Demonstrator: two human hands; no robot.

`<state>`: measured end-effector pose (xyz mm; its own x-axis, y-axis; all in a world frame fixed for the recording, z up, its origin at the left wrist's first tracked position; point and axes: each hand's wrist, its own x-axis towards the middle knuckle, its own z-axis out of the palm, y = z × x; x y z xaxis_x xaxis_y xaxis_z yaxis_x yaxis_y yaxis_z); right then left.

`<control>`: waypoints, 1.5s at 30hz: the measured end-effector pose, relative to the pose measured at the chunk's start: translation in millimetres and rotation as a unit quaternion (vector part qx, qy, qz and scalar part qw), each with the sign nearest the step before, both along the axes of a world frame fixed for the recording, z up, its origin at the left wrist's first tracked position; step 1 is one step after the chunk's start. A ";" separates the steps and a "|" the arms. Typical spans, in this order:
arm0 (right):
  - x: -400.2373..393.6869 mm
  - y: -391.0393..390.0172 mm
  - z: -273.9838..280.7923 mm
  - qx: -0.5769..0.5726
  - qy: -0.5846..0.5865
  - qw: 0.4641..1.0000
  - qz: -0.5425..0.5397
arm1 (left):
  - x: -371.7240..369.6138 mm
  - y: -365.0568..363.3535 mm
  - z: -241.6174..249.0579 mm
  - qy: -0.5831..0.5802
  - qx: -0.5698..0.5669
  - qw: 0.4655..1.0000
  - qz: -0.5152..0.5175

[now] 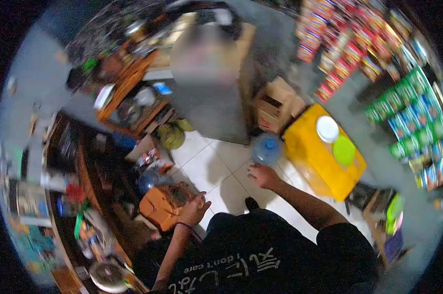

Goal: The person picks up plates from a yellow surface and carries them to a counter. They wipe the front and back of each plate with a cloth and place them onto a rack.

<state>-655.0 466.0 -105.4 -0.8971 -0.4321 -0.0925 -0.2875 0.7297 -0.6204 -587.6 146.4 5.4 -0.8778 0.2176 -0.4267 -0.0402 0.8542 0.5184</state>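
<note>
My left hand (194, 209) is low in front of my body, its thumb and fingers loosely apart with no object visible in them. It overlaps the right edge of an orange bundle (159, 207), which looks like a soft bag or cloth. Out in front of me, my right hand (263, 176) has loosely bent fingers and nothing visible in it. Just beyond those fingers stands a large clear-blue water jug (267, 150) with a blue cap, on the white tiled floor (216, 166). Motion blurs both hands a little.
Right of the jug is a yellow box-like container (324, 152) with a white lid (327, 129) and a green lid (344, 151) on top. An open cardboard box (276, 108) sits behind. Packets (403, 108) hang at right; wooden shelving (91, 196) lines the left. A blurred patch covers the top middle.
</note>
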 end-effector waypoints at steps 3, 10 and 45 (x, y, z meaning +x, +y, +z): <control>39.9 57.8 -14.7 0.167 -0.096 0.975 -0.112 | -51.2 -15.3 -94.8 0.225 -0.070 0.934 -0.267; 143.9 88.9 -35.1 0.160 -0.283 0.902 -0.283 | -147.8 110.2 -86.5 -0.026 0.067 0.938 -0.339; 156.9 517.8 -331.6 -0.353 -0.153 0.529 -0.756 | -266.9 631.4 -457.2 0.092 -0.034 0.984 -0.150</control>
